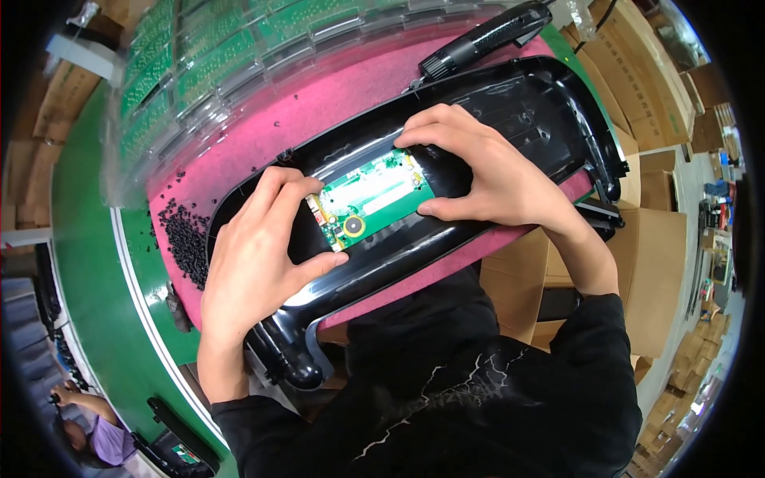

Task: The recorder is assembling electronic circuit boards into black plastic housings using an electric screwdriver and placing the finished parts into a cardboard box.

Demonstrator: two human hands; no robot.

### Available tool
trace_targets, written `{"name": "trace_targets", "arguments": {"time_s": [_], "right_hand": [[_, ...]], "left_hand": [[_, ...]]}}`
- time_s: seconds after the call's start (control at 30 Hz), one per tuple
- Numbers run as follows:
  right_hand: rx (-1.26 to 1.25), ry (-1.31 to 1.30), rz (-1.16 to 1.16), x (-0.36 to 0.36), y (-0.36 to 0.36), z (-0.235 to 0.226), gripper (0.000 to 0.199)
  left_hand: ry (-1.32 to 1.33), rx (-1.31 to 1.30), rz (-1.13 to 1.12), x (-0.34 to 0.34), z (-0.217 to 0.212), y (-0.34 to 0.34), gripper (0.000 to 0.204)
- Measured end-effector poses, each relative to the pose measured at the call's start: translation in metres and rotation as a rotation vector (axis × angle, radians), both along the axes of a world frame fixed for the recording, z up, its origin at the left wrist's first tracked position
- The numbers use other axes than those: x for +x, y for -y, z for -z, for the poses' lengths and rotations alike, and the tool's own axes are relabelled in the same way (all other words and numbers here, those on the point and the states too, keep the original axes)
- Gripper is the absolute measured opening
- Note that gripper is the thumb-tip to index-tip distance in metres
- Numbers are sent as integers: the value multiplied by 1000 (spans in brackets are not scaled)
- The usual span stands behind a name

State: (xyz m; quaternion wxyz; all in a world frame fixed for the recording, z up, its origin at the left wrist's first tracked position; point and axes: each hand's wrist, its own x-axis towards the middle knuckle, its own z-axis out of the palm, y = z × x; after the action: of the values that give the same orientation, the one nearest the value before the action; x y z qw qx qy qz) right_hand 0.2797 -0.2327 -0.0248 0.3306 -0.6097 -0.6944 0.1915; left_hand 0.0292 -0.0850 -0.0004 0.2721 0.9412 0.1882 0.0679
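Circuit board (373, 201) spans the hollow of a black casing (550, 103), ends pinched by left hand (259, 247) and right hand (498, 171); whether seated is unclear, with small black pieces (185, 243) heaped nearby.

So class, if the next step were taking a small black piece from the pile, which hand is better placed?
Probably the left hand: the black pile lies just beside it, while the right hand is beyond the green circuit board. Both hands hold the board, though.
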Motion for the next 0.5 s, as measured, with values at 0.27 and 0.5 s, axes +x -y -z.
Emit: {"name": "trace_targets", "arguments": {"time_s": [0.27, 0.5], "right_hand": [[195, -149, 381, 42, 4, -35, 58], [-1, -357, 767, 158, -11, -42, 44]], "left_hand": [[-69, -9, 2, 0, -5, 0, 81], [-56, 60, 13, -6, -18, 10, 100]]}}
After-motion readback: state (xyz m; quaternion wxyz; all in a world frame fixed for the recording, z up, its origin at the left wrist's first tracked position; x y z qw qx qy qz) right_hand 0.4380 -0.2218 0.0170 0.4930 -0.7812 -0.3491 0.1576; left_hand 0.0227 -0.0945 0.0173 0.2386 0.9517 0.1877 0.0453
